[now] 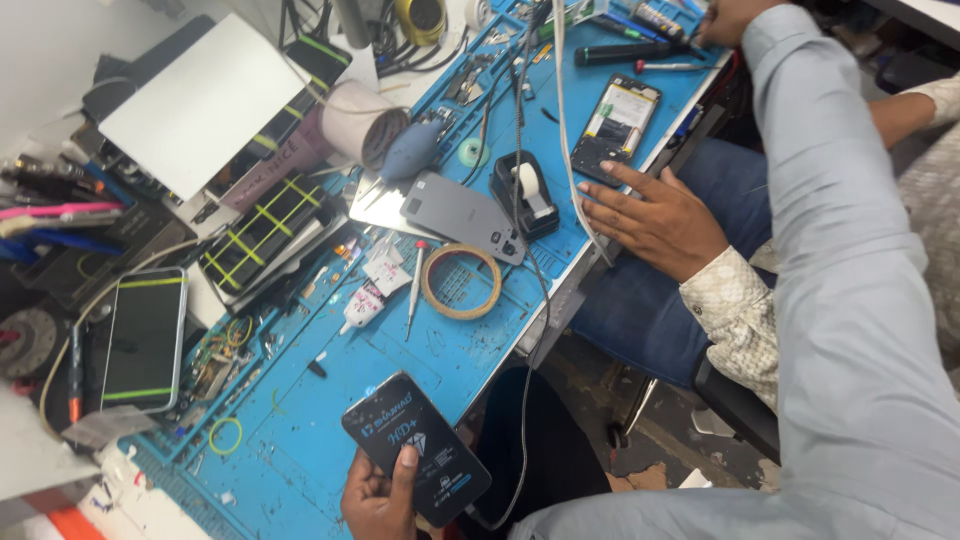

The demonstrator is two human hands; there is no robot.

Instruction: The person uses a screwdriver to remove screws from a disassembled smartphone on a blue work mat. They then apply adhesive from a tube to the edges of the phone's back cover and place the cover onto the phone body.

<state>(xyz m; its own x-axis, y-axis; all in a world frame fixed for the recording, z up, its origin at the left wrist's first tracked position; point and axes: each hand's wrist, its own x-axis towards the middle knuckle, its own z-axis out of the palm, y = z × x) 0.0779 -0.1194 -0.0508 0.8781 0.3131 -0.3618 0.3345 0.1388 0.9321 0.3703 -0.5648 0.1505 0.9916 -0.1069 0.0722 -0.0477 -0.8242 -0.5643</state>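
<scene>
Work looks partway through, by my judgement. The opened black phone with its yellow-and-white insides bare (615, 130) lies at the far end of the blue-matted table (400, 350), and the flat grey back cover (460, 215) sits apart from it, mid-table.

My left hand (378, 497) has its grip closed on a flat black rectangular packet with white print (415, 450), held at the near table edge; I cannot tell whether it is opened.

My right hand (722, 18) reaches over by a black pen-shaped tool (625, 52); its grip is cut off by the frame, so I cannot tell its state.

Another person's hand (650, 215) rests on the right edge just beside the phone, and a white cable (560, 120) crosses there, so room is tight. The mat near the tan tape ring (461, 282) is more open.
</scene>
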